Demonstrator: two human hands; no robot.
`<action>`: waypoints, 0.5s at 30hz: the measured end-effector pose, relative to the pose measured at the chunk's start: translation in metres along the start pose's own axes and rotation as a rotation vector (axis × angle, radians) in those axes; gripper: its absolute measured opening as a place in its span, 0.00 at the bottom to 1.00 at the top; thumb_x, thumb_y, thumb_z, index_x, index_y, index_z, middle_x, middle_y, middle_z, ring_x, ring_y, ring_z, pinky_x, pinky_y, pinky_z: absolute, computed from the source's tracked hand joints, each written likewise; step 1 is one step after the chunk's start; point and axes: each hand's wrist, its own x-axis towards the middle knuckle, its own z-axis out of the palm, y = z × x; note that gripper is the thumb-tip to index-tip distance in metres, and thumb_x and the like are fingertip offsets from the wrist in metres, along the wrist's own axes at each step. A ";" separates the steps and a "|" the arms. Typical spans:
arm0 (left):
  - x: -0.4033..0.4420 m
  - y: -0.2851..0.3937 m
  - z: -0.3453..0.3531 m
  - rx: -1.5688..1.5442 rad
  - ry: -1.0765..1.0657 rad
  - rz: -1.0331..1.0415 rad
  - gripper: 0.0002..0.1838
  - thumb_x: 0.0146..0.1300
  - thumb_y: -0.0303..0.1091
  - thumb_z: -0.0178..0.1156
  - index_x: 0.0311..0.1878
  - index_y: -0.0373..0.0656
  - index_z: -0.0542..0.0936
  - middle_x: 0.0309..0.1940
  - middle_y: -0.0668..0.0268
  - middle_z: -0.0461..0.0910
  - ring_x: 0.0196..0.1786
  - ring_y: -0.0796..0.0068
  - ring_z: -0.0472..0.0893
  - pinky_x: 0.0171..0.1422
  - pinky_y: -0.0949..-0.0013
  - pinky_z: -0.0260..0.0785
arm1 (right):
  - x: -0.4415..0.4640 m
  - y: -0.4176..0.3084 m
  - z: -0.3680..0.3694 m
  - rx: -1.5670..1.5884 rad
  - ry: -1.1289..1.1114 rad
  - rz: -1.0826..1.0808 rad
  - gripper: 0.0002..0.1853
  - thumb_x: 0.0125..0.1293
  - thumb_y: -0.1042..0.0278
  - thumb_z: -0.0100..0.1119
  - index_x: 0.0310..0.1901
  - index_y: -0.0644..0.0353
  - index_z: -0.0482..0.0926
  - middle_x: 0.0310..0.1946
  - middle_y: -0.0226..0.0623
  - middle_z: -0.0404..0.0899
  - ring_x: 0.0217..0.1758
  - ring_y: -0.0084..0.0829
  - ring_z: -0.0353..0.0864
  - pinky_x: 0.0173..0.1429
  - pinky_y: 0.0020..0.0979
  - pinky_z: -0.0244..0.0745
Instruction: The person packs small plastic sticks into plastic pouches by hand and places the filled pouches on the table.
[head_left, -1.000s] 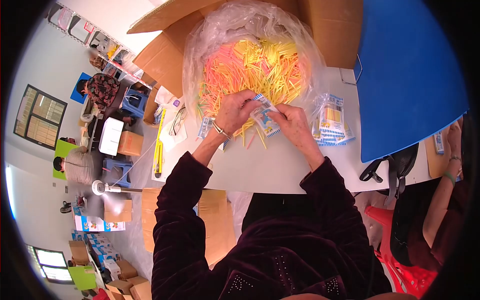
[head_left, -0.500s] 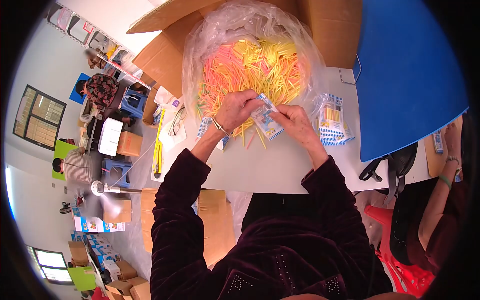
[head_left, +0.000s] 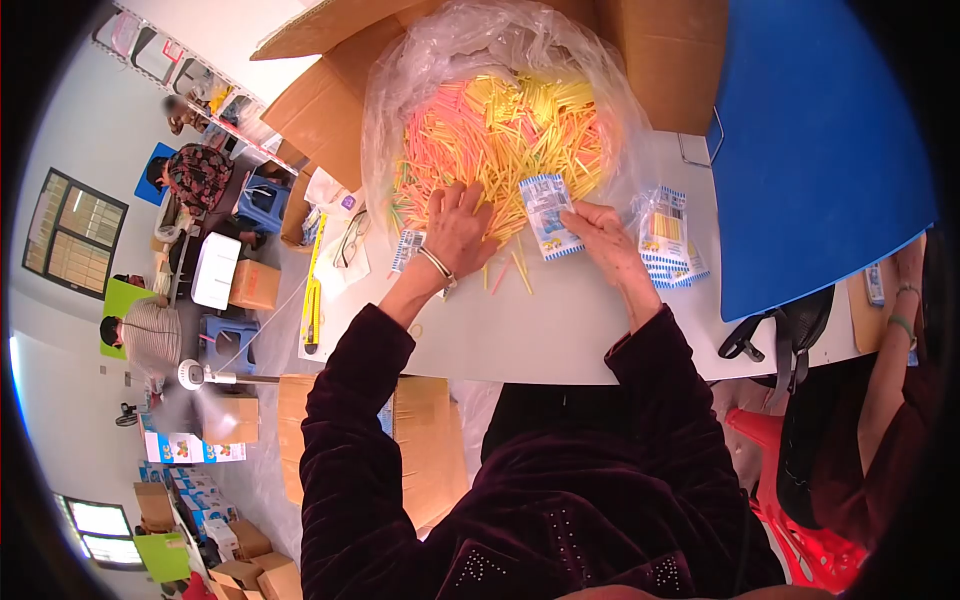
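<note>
A large heap of thin yellow, pink and orange sticks (head_left: 545, 125) fills a clear plastic bag (head_left: 630, 165) inside an open cardboard box (head_left: 675, 70). My left hand (head_left: 458, 232) lies on the near edge of the heap, fingers apart and touching the sticks. My right hand (head_left: 602, 240) pinches the right edge of a small blue-and-white printed packet (head_left: 546, 222) between thumb and fingers. The packet looks flat and is held above the table, close to the heap. Several loose sticks (head_left: 521, 268) lie on the table below it.
Right of my right hand, filled packets (head_left: 664, 235) lie stacked on the white table (head_left: 520, 340). Another packet (head_left: 407, 250) is partly behind my left wrist. Glasses (head_left: 350, 240) and a yellow cutter (head_left: 312, 315) lie left; a blue panel (head_left: 820, 150) and a co-worker's arm (head_left: 895, 340) are right.
My left hand has let go of the packet and moved left onto the sticks, its fingers spreading. My right hand keeps the packet, now turned more upright.
</note>
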 end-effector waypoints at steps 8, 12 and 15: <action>0.021 -0.001 0.023 0.172 -0.032 -0.022 0.14 0.44 0.34 0.60 0.32 0.34 0.76 0.52 0.55 0.65 0.57 0.57 0.64 0.58 0.50 0.55 | 0.000 -0.003 -0.004 -0.031 0.016 0.118 0.14 0.66 0.62 0.55 0.41 0.67 0.78 0.28 0.24 0.73 0.34 0.15 0.67 0.39 0.18 0.63; 0.025 -0.002 0.046 0.294 0.085 -0.024 0.10 0.48 0.29 0.55 0.33 0.33 0.76 0.53 0.54 0.64 0.57 0.57 0.64 0.58 0.49 0.55 | -0.007 -0.016 -0.001 0.022 0.014 0.153 0.15 0.65 0.62 0.56 0.42 0.67 0.78 0.32 0.26 0.76 0.36 0.15 0.70 0.41 0.19 0.64; 0.024 -0.001 0.047 0.291 0.156 -0.037 0.08 0.49 0.27 0.54 0.32 0.33 0.78 0.51 0.54 0.65 0.55 0.56 0.64 0.57 0.51 0.54 | 0.000 -0.005 -0.007 0.097 0.032 0.149 0.15 0.65 0.61 0.56 0.43 0.66 0.78 0.32 0.28 0.78 0.38 0.15 0.72 0.43 0.19 0.66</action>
